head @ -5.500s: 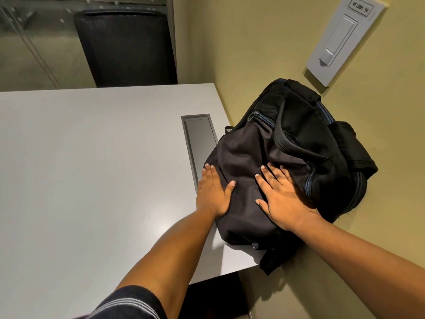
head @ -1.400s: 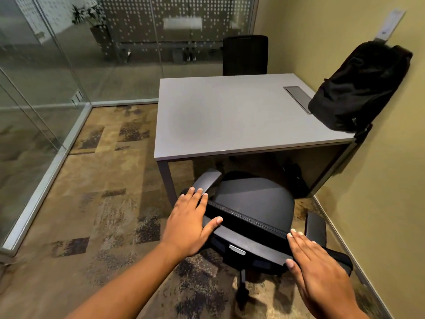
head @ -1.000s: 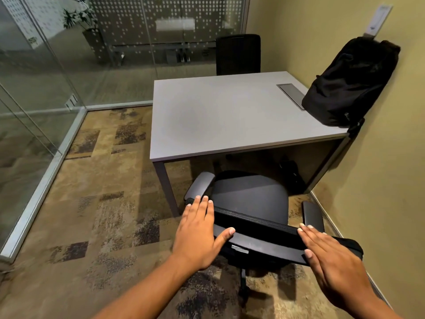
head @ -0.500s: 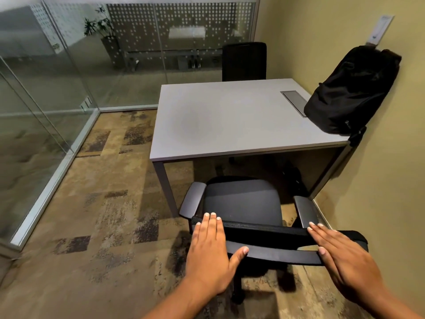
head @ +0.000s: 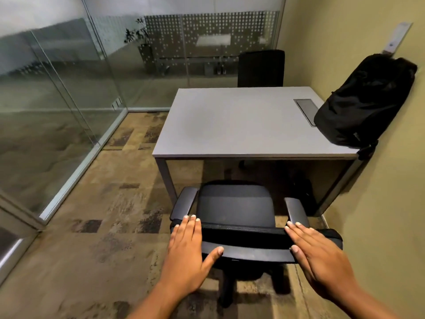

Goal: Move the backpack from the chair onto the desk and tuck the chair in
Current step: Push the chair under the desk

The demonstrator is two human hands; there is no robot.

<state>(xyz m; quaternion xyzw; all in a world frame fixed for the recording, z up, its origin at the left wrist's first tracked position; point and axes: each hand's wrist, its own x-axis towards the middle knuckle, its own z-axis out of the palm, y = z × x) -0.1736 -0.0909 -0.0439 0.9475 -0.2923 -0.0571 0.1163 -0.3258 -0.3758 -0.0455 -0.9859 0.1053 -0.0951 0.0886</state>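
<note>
The room is evenly, rather dimly lit with a warm yellow-green cast, and a soft sheen on the desk (head: 230,116) suggests light from overhead, while the chair (head: 236,210) throws a dark shadow on the carpet (head: 96,203) beneath it. The glass wall (head: 57,100) at left carries hazy, milky reflections and is smeared with motion blur, and the backpack (head: 358,104) is so dark that its detail is lost. Wide-angle distortion bends straight lines toward the edges, the hands look slightly soft, and the centre is the sharpest part
</note>
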